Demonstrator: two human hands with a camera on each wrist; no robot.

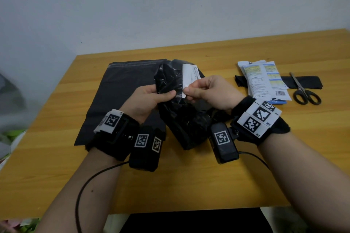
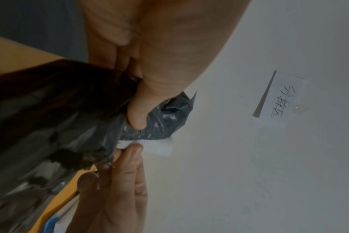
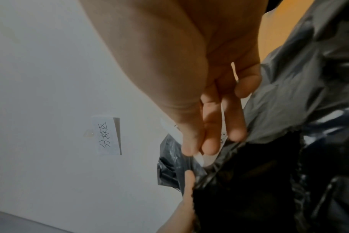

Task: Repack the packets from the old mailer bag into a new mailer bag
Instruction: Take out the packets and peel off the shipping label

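Both my hands are up over the bench (image 1: 189,185), working the old mailer bag (image 1: 181,117) — crumpled black plastic, lifted off the wood, its lower end close to the bench edge nearest me. My left hand (image 1: 149,100) is clenched on a bunched fold of the bag's upper part; the left wrist view shows the thumb (image 2: 138,113) pressed into the glossy film. My right hand (image 1: 208,92) pinches the lower corner of the white label (image 1: 187,77) stuck on the bag, thumb and forefinger closed on it; the right wrist view shows the fingertips (image 3: 209,148) against the paper edge. Whether the label is partly peeled I cannot tell.

Behind the old bag, and to its left, the new mailer bag (image 1: 121,96) lies flat on the bench, dark grey, its flap end toward the wall (image 1: 170,5).

To the right of the old bag, well apart from it, the packets (image 1: 265,79) lie in a loose stack — white with blue and yellow print, a barcode at the near end. They rest across a black strip (image 1: 306,81) of plastic. Scissors (image 1: 303,91) with black handles lie over that strip, just right of the packets, blades pointing away from me.

Both wrist views catch a handwritten paper note (image 2: 279,100) taped to the wall.
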